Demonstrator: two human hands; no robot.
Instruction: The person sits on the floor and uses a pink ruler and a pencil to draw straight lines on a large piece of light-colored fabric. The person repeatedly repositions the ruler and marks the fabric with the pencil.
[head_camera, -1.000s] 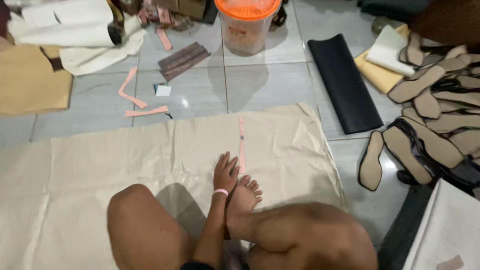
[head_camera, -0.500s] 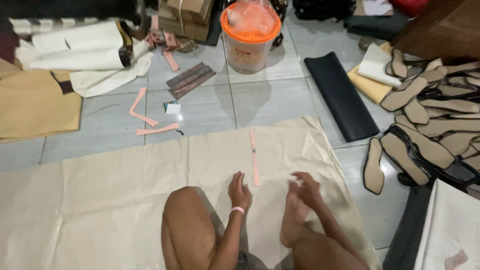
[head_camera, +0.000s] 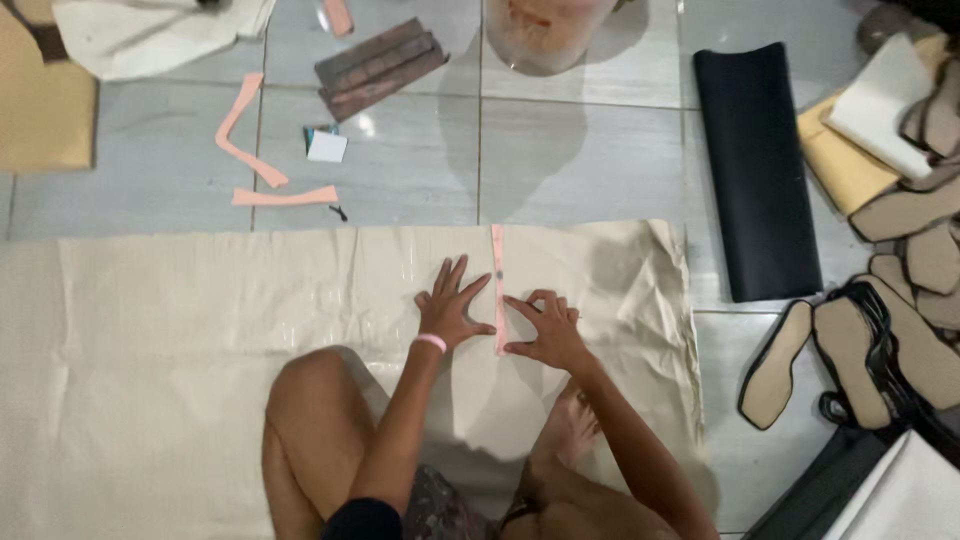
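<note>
Grey tiled floor (head_camera: 600, 150) carries a wide beige sheet (head_camera: 200, 330), a black roll (head_camera: 755, 170), loose pink strips (head_camera: 285, 196), shoe soles (head_camera: 775, 365), a brown block (head_camera: 380, 65) and a plastic bucket (head_camera: 550, 35).

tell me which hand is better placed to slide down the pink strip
Right, probably. The right hand has fingertips at the pink strip's lower end, while the left hand lies flat beside it, pinning the beige sheet.

Pink strip (head_camera: 498, 285) — flat, lengthwise on beige sheet (head_camera: 200, 330).
</note>
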